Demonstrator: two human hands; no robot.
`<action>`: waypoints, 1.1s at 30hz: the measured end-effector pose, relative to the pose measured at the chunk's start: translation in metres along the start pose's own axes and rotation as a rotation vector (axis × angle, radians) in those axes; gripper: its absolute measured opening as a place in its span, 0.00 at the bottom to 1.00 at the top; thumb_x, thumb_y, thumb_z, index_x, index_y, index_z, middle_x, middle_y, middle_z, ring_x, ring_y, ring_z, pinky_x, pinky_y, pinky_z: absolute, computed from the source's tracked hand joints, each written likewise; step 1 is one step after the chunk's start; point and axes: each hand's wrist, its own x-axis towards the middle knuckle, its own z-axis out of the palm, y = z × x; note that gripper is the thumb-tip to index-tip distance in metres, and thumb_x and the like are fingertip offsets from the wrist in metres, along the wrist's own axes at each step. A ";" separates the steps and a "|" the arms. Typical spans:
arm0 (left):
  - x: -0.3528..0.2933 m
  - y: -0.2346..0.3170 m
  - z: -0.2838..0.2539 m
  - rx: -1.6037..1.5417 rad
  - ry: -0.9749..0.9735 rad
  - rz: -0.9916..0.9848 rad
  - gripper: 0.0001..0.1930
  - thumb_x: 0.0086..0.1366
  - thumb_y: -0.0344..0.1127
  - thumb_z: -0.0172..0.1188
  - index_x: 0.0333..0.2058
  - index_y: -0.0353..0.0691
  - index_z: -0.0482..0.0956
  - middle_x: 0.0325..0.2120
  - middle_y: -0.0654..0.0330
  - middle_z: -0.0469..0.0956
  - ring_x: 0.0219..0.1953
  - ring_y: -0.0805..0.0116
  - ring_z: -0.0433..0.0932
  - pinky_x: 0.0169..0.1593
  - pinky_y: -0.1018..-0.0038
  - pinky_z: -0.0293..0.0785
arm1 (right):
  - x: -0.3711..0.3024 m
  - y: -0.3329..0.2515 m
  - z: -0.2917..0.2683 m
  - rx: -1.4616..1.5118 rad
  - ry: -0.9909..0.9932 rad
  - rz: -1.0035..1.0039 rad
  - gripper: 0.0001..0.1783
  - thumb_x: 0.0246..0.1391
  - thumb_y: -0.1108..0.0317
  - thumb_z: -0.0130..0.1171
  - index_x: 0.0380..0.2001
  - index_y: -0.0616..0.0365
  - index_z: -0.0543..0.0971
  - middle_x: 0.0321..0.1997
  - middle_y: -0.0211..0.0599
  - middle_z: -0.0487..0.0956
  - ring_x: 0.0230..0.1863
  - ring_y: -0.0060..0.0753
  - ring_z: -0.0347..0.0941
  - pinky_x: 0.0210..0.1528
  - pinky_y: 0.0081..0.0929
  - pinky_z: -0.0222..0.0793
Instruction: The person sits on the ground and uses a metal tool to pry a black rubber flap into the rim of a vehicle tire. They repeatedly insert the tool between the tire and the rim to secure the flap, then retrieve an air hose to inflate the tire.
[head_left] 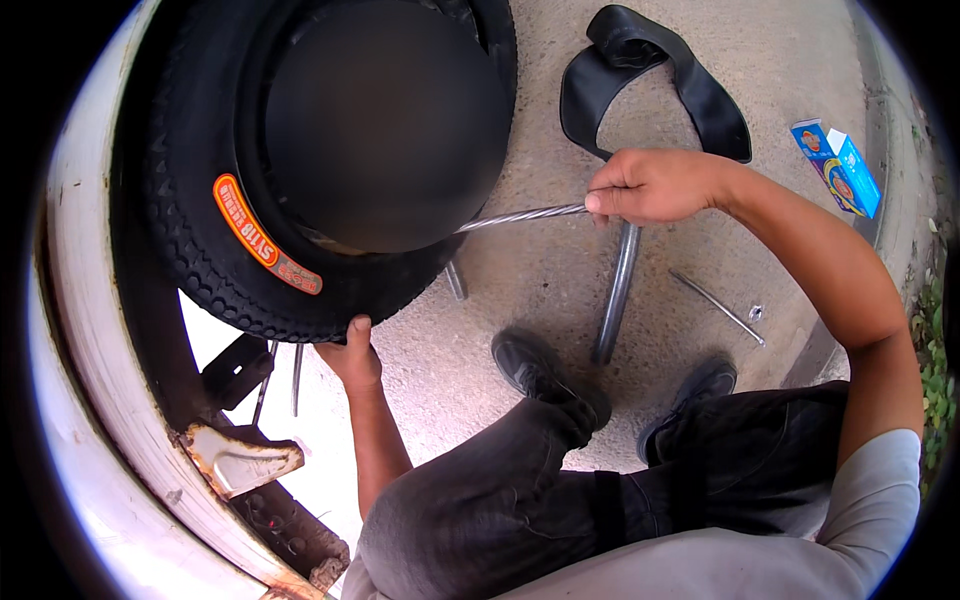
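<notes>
A black tyre [200, 270] with an orange label [245, 220] stands at the upper left, its middle hidden by a dark blurred disc. My left hand [352, 358] grips its lower edge, thumb against the tread and fingers mostly out of sight. In my closed right hand [645, 187] is the end of a twisted metal bar [525, 216]. The bar slants left to the tyre's inner edge, where the blur covers its far end. Just below the right hand, a thick metal pipe [617, 300] lies on the ground.
A folded black rubber band [690, 75], perhaps a tube or rim flap, lies beyond my right hand. Farther right is an opened blue box [840, 170]. A thin metal rod [718, 307] rests near my shoes [525, 360]. Rusty white vehicle bodywork [90, 330] borders the left.
</notes>
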 end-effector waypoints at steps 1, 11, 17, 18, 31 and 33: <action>-0.004 0.000 0.002 -0.010 0.012 -0.003 0.43 0.46 0.41 0.71 0.57 0.28 0.59 0.52 0.54 0.67 0.52 0.65 0.68 0.58 0.69 0.60 | 0.002 -0.001 -0.001 0.036 -0.025 0.031 0.18 0.63 0.58 0.45 0.31 0.60 0.78 0.14 0.26 0.66 0.18 0.19 0.60 0.24 0.24 0.58; -0.023 -0.015 0.007 0.077 -0.130 -0.387 0.39 0.49 0.33 0.69 0.57 0.27 0.60 0.53 0.56 0.67 0.53 0.68 0.66 0.60 0.72 0.57 | 0.037 0.015 -0.025 0.191 -0.222 0.090 0.20 0.64 0.57 0.43 0.31 0.63 0.76 0.11 0.21 0.59 0.10 0.17 0.53 0.13 0.21 0.49; -0.011 0.002 0.013 -0.208 -0.036 -0.227 0.45 0.46 0.32 0.72 0.60 0.32 0.55 0.56 0.56 0.63 0.56 0.64 0.64 0.62 0.68 0.56 | 0.013 0.041 0.070 0.729 -0.158 0.206 0.18 0.65 0.57 0.43 0.32 0.62 0.72 0.11 0.21 0.57 0.10 0.16 0.50 0.11 0.20 0.47; -0.007 0.001 0.017 -0.173 -0.036 -0.239 0.44 0.46 0.31 0.72 0.60 0.32 0.55 0.56 0.56 0.63 0.56 0.64 0.64 0.62 0.69 0.57 | 0.002 0.036 0.090 0.809 -0.083 0.212 0.18 0.65 0.57 0.43 0.32 0.62 0.72 0.11 0.22 0.57 0.10 0.16 0.49 0.11 0.20 0.47; 0.047 -0.024 -0.038 -0.129 -0.135 0.104 0.45 0.41 0.35 0.72 0.57 0.28 0.59 0.52 0.55 0.67 0.52 0.63 0.68 0.58 0.69 0.61 | 0.039 -0.028 0.305 1.053 0.333 -0.043 0.20 0.66 0.55 0.40 0.52 0.54 0.70 0.14 0.20 0.60 0.14 0.13 0.54 0.17 0.16 0.53; 0.048 -0.029 -0.038 -0.138 -0.155 0.096 0.45 0.40 0.34 0.72 0.57 0.28 0.59 0.52 0.54 0.67 0.52 0.63 0.68 0.59 0.69 0.61 | 0.049 -0.028 0.317 1.071 0.422 -0.024 0.19 0.66 0.55 0.40 0.51 0.55 0.71 0.14 0.19 0.60 0.14 0.12 0.54 0.17 0.16 0.52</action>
